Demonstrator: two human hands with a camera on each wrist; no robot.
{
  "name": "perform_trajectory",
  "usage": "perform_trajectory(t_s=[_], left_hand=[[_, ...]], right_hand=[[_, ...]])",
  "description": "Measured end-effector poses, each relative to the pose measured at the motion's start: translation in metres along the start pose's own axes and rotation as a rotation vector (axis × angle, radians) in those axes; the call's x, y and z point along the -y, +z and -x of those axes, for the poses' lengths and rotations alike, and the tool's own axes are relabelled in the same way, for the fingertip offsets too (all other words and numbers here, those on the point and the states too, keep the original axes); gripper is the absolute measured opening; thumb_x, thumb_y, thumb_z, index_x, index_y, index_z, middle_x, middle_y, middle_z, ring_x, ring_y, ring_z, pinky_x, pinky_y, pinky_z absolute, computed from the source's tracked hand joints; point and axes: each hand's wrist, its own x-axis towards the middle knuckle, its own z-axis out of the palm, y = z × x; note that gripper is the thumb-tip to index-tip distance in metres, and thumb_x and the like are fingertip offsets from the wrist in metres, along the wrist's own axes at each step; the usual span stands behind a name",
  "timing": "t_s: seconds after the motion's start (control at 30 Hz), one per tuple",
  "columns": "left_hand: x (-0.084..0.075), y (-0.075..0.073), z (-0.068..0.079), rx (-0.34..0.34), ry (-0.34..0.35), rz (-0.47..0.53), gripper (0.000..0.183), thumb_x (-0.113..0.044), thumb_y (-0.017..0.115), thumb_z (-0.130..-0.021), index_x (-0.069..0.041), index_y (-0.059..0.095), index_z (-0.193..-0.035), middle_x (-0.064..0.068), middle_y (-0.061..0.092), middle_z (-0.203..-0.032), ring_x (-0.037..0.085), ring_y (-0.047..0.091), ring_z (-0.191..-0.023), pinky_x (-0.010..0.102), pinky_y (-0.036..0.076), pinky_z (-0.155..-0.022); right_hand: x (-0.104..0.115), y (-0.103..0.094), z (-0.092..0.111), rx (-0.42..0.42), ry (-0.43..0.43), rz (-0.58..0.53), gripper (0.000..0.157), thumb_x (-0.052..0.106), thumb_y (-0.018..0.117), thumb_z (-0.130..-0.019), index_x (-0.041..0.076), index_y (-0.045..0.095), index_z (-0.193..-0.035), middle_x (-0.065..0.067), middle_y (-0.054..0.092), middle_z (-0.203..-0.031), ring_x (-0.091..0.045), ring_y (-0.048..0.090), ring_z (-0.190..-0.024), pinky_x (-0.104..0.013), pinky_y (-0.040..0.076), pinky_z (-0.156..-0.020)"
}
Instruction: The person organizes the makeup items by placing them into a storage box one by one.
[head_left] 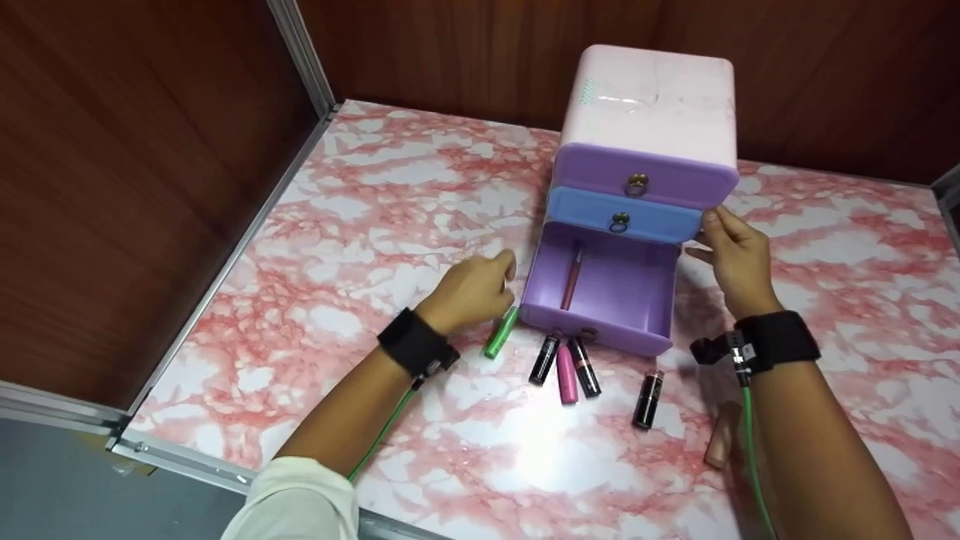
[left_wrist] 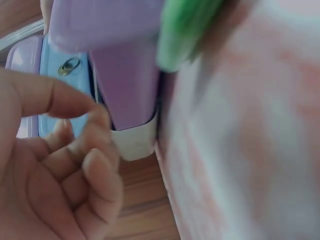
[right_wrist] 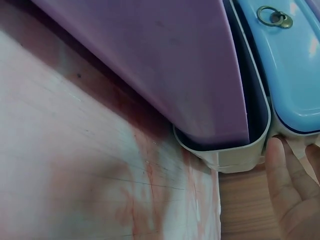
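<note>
A small cabinet (head_left: 660, 105) has its purple bottom drawer (head_left: 607, 330) pulled out, with a reddish-brown pencil-like stick (head_left: 571, 281) lying inside. My left hand (head_left: 474, 291) hovers left of that drawer, fingers loosely bent and holding nothing, as the left wrist view confirms. Just below it, a green tube (head_left: 500, 334) lies against the drawer's front left corner. My right hand (head_left: 735, 255) is at the cabinet's right side, beside the closed blue drawer (head_left: 585, 210). In the right wrist view its fingers (right_wrist: 280, 175) extend along the cabinet's side and seem to touch it.
Before the drawer lie a black tube (head_left: 544, 360), a pink tube (head_left: 567, 375) and another black tube (head_left: 583, 367). Farther right are a black tube (head_left: 648, 400) and a brownish tube (head_left: 721, 435), partly in shadow. Dark wood panels (head_left: 450, 60) border the marbled table (head_left: 405, 187).
</note>
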Motion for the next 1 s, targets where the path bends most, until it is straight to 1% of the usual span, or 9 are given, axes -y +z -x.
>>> perform_trajectory(t_s=[0.1,0.2,0.3,0.4,0.53,0.67,0.83,0.9,1.0], left_hand=[[-0.003,0.006,0.008,0.087,-0.013,-0.040,0.023,-0.020,0.064,-0.081,-0.013,0.052,-0.099,0.000,0.054,-0.068,0.018,0.053,-0.061,0.033,0.044,-0.053],[-0.006,0.013,0.010,0.153,-0.037,-0.098,0.030,-0.028,0.067,-0.080,-0.013,0.050,-0.099,0.000,0.056,-0.069,0.020,0.055,-0.061,0.035,0.045,-0.053],[-0.007,0.019,0.010,0.184,-0.076,-0.136,0.035,-0.030,0.070,-0.079,-0.013,0.048,-0.100,0.001,0.057,-0.071,0.020,0.057,-0.061,0.036,0.046,-0.053],[-0.006,0.021,0.011,0.193,-0.100,-0.135,0.038,-0.030,0.072,-0.079,-0.013,0.047,-0.102,0.002,0.058,-0.073,0.021,0.057,-0.062,0.036,0.047,-0.054],[-0.003,0.015,0.014,0.186,-0.115,-0.089,0.042,-0.030,0.072,-0.079,-0.011,0.049,-0.109,0.002,0.058,-0.075,0.021,0.058,-0.064,0.036,0.048,-0.057],[0.002,-0.002,0.016,0.160,-0.131,-0.031,0.041,-0.030,0.070,-0.082,-0.011,0.056,-0.115,-0.002,0.059,-0.075,0.017,0.057,-0.066,0.033,0.048,-0.061],[0.001,-0.027,0.012,0.074,-0.121,0.057,0.036,-0.028,0.065,-0.085,-0.012,0.066,-0.116,-0.005,0.060,-0.065,0.014,0.054,-0.058,0.030,0.044,-0.054],[-0.003,-0.036,0.008,0.031,-0.105,0.102,0.036,-0.027,0.064,-0.086,-0.012,0.066,-0.118,-0.006,0.061,-0.063,0.013,0.053,-0.053,0.030,0.043,-0.050],[-0.015,-0.042,-0.002,-0.018,-0.074,0.177,0.037,-0.027,0.065,-0.088,-0.013,0.065,-0.122,-0.008,0.063,-0.069,0.012,0.055,-0.053,0.029,0.045,-0.049]], right_hand=[[0.003,-0.003,0.000,-0.006,0.001,-0.006,0.047,0.026,0.065,-0.093,0.011,0.056,-0.136,-0.012,0.064,-0.125,-0.019,0.067,-0.097,-0.030,0.055,-0.079],[0.004,-0.004,-0.001,0.002,0.005,-0.014,0.047,0.027,0.065,-0.093,0.013,0.056,-0.137,-0.013,0.062,-0.128,-0.020,0.067,-0.098,-0.031,0.055,-0.080],[0.002,-0.003,-0.001,0.014,0.009,-0.003,0.047,0.028,0.064,-0.093,0.014,0.055,-0.137,-0.013,0.061,-0.129,-0.020,0.067,-0.097,-0.031,0.054,-0.081],[-0.001,-0.003,-0.001,0.021,0.011,0.011,0.048,0.029,0.064,-0.093,0.014,0.054,-0.138,-0.014,0.059,-0.131,-0.018,0.067,-0.097,-0.031,0.055,-0.080],[-0.001,-0.003,-0.001,0.029,0.016,0.013,0.048,0.029,0.063,-0.094,0.013,0.054,-0.138,-0.015,0.057,-0.133,-0.017,0.068,-0.097,-0.031,0.054,-0.081],[0.000,-0.002,-0.001,0.033,0.015,-0.007,0.048,0.028,0.063,-0.093,0.013,0.055,-0.138,-0.015,0.058,-0.132,-0.018,0.067,-0.097,-0.031,0.054,-0.081],[0.001,-0.001,-0.001,0.039,0.000,-0.015,0.047,0.027,0.063,-0.094,0.012,0.055,-0.138,-0.013,0.060,-0.130,-0.019,0.067,-0.098,-0.030,0.055,-0.080],[0.000,-0.001,0.000,0.036,-0.001,-0.016,0.047,0.027,0.063,-0.094,0.012,0.055,-0.137,-0.013,0.061,-0.128,-0.019,0.067,-0.097,-0.030,0.055,-0.080],[-0.001,-0.002,0.001,0.028,0.002,-0.016,0.047,0.027,0.063,-0.094,0.012,0.055,-0.138,-0.013,0.062,-0.127,-0.019,0.068,-0.096,-0.030,0.055,-0.080]])
